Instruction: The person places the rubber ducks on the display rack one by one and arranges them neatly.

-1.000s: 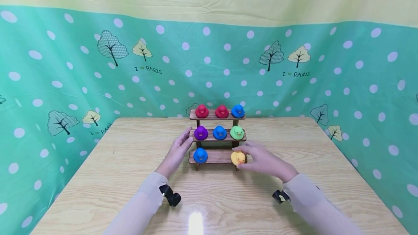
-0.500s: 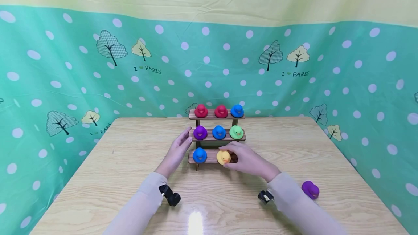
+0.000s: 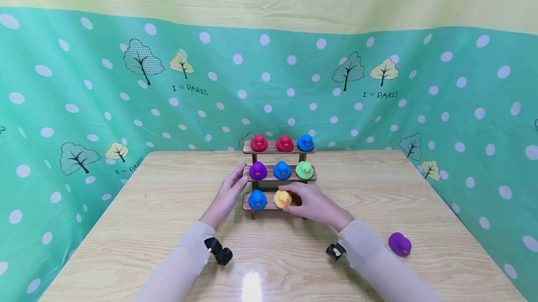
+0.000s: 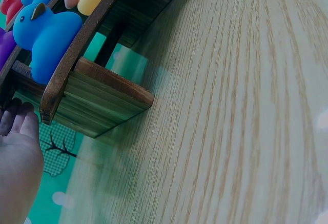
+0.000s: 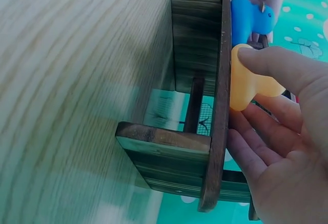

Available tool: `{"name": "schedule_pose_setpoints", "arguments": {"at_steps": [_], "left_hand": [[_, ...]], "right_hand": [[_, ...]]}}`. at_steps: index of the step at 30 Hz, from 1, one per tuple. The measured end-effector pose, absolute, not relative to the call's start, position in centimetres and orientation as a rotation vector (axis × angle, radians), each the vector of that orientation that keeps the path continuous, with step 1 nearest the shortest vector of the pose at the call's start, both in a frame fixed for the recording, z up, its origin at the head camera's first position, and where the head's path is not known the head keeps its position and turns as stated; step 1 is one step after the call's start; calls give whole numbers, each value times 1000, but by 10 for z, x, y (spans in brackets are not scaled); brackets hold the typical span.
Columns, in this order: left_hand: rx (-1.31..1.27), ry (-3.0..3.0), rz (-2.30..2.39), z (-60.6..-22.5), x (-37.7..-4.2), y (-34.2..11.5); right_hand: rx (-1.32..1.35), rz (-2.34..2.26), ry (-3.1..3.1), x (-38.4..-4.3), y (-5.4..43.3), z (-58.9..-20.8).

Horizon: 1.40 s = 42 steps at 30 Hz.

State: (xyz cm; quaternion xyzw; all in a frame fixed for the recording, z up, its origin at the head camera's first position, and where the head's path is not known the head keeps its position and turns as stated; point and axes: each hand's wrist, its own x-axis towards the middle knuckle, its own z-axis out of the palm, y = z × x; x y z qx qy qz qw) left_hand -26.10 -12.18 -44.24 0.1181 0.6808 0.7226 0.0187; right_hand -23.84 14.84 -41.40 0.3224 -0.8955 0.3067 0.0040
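Note:
A wooden three-tier shelf [image 3: 269, 205] holds small rubber ducks. My right hand [image 3: 314, 201] pinches a yellow rubber duck [image 3: 282, 199] between thumb and fingers at the middle of the bottom tier; in the right wrist view the yellow duck [image 5: 243, 83] sits against the board. A blue duck [image 3: 257, 200] stands left of it on that tier. My left hand [image 3: 227, 194] is at the shelf's left end with its fingers extended beside the middle tier. In the left wrist view those fingers [image 4: 19, 119] reach behind the board, so their tips are partly hidden.
On the middle tier stand purple [image 3: 258, 170], blue [image 3: 282, 170] and green [image 3: 304, 170] ducks. Two red ducks [image 3: 259, 143] and a blue duck [image 3: 305, 143] occupy the top tier. A purple duck [image 3: 399, 244] lies on the table [image 3: 168, 227] beside my right forearm.
My right hand has slid the yellow duck left from the right end of the bottom tier to its middle. The purple duck on the table has come into view. My left hand stays put.

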Motion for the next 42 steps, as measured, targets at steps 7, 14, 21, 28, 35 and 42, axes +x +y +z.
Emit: {"name": "schedule_pose_setpoints", "arguments": {"at_steps": [7, 14, 21, 28, 35, 42], "left_hand": [[369, 2107, 2243, -443, -262, -122], [378, 2111, 2232, -444, -263, -123], [368, 2102, 2240, -445, -263, -123], [366, 2097, 2240, -444, -263, -123], [371, 2099, 2239, -443, -262, -124], [376, 2098, 2241, -443, -262, -124]], "right_hand": [[996, 966, -2826, -239, 147, -415], [999, 976, -2826, -239, 146, -414], [1004, 981, -2825, -238, 146, -413], [1007, 1003, -2835, -236, 149, -411], [1010, 969, -2860, -230, 157, -406], [1045, 871, -2847, -223, 166, -404]]}}
